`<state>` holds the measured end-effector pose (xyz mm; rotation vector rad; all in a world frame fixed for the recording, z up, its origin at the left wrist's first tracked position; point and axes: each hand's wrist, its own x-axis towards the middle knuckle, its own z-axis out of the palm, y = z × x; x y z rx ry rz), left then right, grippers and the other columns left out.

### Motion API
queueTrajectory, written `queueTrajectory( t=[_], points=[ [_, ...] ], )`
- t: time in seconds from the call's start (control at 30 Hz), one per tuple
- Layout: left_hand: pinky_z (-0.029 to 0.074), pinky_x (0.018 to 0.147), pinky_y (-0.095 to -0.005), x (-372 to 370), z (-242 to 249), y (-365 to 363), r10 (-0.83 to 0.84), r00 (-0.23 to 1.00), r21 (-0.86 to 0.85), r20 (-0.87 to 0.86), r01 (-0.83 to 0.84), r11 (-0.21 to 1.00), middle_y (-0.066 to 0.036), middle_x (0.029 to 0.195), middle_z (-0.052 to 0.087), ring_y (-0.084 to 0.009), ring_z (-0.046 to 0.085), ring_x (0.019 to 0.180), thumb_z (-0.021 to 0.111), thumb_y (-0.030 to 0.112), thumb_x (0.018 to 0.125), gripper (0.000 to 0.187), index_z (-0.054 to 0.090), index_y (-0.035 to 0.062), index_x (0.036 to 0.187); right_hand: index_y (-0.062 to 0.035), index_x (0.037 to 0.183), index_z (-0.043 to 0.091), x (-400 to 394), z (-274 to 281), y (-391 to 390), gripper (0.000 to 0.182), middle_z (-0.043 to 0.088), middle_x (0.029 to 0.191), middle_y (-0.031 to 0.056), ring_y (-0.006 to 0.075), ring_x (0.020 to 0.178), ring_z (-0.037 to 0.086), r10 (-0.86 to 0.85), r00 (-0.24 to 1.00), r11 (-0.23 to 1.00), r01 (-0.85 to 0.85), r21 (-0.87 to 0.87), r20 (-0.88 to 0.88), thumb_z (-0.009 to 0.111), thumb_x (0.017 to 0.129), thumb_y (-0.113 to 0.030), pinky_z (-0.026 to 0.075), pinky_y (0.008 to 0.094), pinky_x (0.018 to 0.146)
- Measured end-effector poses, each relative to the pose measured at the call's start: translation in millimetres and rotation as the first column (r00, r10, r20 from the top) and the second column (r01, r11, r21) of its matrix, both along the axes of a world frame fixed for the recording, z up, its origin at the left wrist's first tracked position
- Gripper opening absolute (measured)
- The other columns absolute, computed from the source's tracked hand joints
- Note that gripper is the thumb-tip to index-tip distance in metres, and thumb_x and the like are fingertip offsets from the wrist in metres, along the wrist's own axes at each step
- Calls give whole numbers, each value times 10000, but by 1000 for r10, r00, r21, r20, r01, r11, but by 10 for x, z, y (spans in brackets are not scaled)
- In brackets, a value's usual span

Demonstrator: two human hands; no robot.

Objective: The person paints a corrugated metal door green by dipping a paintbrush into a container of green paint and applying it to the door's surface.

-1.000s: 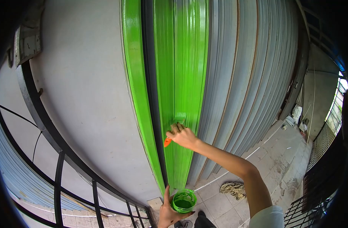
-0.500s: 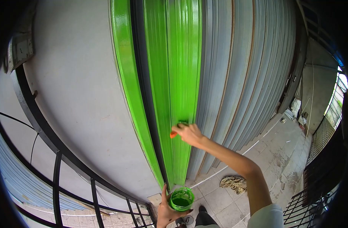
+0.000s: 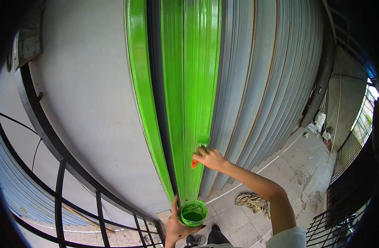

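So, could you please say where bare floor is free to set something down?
Bare tiles show between the rag and the shoes, and between the right arm and the grille; it's crowded around the tub and left hand.

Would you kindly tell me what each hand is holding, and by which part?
The right hand holds an orange-handled paintbrush by its handle, whose end sticks out below the fingers. The left hand cups a paint tub around its side.

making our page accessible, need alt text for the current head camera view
A person's right hand holds an orange-handled brush against a bright green ridged panel, while the left hand holds a tub of green paint below. Grey ridged panels stand to the right, and a crumpled cloth lies on the tiled floor.
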<state>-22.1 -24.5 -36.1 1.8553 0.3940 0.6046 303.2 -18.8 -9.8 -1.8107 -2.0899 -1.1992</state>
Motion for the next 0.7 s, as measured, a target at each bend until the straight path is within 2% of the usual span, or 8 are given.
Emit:
queueTrajectory(
  t=[0.1, 0.23, 0.3, 0.37, 0.43, 0.53, 0.6, 0.7],
  points=[
    [548, 901, -390, -34, -40, 29, 44, 999, 54, -26, -42, 998, -199, 1104, 680, -327, 687, 1021, 943, 267, 548, 1335, 50, 7, 1506, -117, 1004, 617, 39, -945, -147, 247, 687, 844, 130, 239, 650, 699, -79, 966, 947, -4, -323, -246, 658, 774, -38, 550, 328, 474],
    [552, 894, -398, -94, -37, 72, 133, 991, 48, 16, -134, 990, -211, 1082, 680, -320, 691, 1010, 947, 249, 544, 1314, 83, -13, 1498, -125, 1041, 641, -161, -903, -411, 244, 713, 871, 83, 235, 614, 687, 13, 817, 999, -30, -18, -577, 662, 810, -51, 553, 316, 505],
    [555, 889, -401, -82, -71, 110, 175, 983, 67, 54, -178, 982, -213, 1073, 680, -315, 692, 1006, 949, 244, 544, 1305, 96, -25, 1494, -127, 1043, 649, -274, -676, -518, 218, 724, 925, 62, 238, 621, 681, 128, 660, 981, 26, 193, -740, 668, 836, -64, 548, 303, 519],
    [537, 920, -392, -54, -103, 120, 186, 977, 20, 108, -190, 982, -206, 1071, 680, -293, 688, 1011, 951, 224, 546, 1294, 105, -30, 1491, -42, 1019, 634, -438, -440, -696, 173, 721, 945, 77, 180, 682, 683, 355, 390, 900, 103, 423, -850, 706, 877, -108, 542, 291, 557],
    [524, 942, -391, -3, -136, 119, 200, 967, -24, 157, -198, 980, -203, 1077, 676, -283, 682, 1023, 951, 217, 546, 1290, 108, -29, 1491, -8, 1024, 615, -564, -304, -934, 214, 699, 914, 86, 144, 719, 671, 620, 55, 741, 289, 606, -783, 731, 863, -88, 562, 282, 606],
    [502, 973, -398, 78, -67, 74, 216, 954, -107, 209, -198, 974, -194, 1104, 660, -274, 662, 1052, 952, 207, 544, 1275, 127, -29, 1487, -48, 1032, 606, -883, -94, -1411, 236, 663, 872, 61, 129, 724, 655, 860, -323, 500, 692, 521, -396, 740, 838, -33, 580, 257, 696],
    [498, 979, -403, 124, -127, 91, 198, 958, -82, 207, -185, 979, -190, 1123, 648, -275, 652, 1064, 952, 200, 545, 1263, 139, -29, 1484, -78, 1011, 605, -924, -393, -1749, 189, 644, 846, 15, 124, 715, 650, 901, -399, 430, 778, 458, -169, 719, 861, -59, 576, 248, 702],
    [491, 989, -402, 210, -256, 105, 182, 954, -105, 237, -161, 981, -182, 1156, 634, -266, 634, 1094, 951, 182, 546, 1210, 196, -33, 1467, -94, 999, 627, -947, -819, -2179, 123, 653, 863, 0, 108, 733, 650, 877, -481, 461, 845, 271, 5, 686, 906, -148, 586, 242, 704]
  ],
)
